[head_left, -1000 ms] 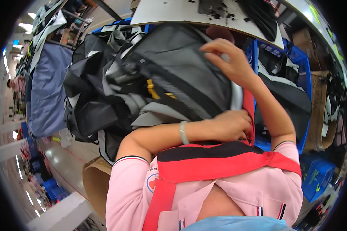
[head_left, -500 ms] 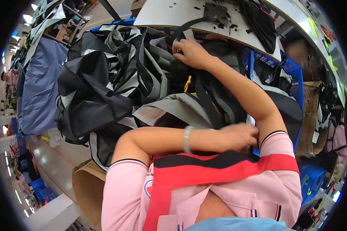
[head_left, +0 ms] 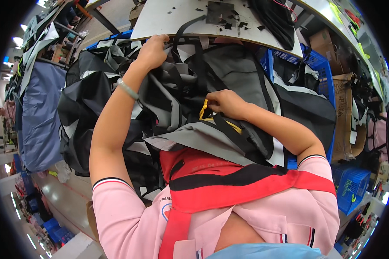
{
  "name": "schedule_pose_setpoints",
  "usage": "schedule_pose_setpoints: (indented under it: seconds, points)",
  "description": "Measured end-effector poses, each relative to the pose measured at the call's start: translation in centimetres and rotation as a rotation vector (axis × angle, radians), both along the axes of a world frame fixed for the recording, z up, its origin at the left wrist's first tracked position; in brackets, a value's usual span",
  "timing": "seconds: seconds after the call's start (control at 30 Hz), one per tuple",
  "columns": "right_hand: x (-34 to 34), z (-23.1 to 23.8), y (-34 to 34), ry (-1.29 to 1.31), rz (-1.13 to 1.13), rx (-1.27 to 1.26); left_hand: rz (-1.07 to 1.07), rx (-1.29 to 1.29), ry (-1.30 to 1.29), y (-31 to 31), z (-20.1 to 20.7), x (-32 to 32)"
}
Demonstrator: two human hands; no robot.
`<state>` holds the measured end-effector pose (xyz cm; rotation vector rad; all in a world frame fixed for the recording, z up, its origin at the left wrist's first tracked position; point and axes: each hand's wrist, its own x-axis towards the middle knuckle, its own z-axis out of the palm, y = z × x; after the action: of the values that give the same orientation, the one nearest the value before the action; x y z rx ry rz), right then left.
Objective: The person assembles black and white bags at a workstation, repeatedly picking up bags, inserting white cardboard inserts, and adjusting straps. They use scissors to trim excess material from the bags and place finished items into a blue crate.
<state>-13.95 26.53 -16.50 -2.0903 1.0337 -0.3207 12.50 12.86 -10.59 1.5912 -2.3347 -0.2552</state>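
Note:
Black and grey fabric pieces (head_left: 235, 69), resembling bag parts, lie heaped in front of me. My right hand (head_left: 227, 103) is closed over the middle of them, fingertips pinching the top of a knotted yellow cord (head_left: 202, 111). More yellow strands run under a black strap beside it. My left hand (head_left: 152, 52) reaches to the near edge of the white table, fingers bent together; whatever they grip is hidden. Close to its fingertips, a black strap (head_left: 182, 29) loops up onto the tabletop. A grey flap (head_left: 190, 133) lies nearest my body, against my red apron.
The white table (head_left: 173, 15) carries a dark plate (head_left: 220, 13), black scraps and black cloth. A blue crate (head_left: 326, 71) holds fabric on the right, beside a cardboard box (head_left: 343, 116). Blue-grey cloth (head_left: 45, 112) covers something at the left. Another blue crate (head_left: 352, 187) stands lower right.
My left hand has swung from beside my right arm to the table edge at upper left. My right hand has dropped from near the table to the yellow cord. The view has shifted slightly.

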Motion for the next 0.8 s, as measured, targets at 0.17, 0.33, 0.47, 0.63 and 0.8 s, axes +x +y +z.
schedule_pose_setpoints:
  seconds: [0.17, 0.33, 0.47, 0.63, 0.8]
  points:
    - [-2.2, 3.0, -0.4, -0.052, 0.077, -0.305, -0.163, 0.006, 0.205, 5.7, 4.7, -2.2]
    - [1.3, 14.6, -3.3, -0.450, 0.025, -0.898, -0.326, -0.055, 0.260, 10.0, 8.2, -4.3]
    - [0.3, 14.2, -8.8, 0.033, 0.011, -0.458, -0.318, -0.064, 0.209, 12.2, 10.3, -5.0]
    - [-1.4, 8.3, -10.5, 0.030, -0.009, -0.379, -0.367, -0.025, 0.213, 12.9, 10.6, -4.8]
    - [-1.6, 6.2, -11.5, -0.242, 0.007, -0.791, -0.273, 0.455, 0.523, 9.4, 12.4, -3.8]
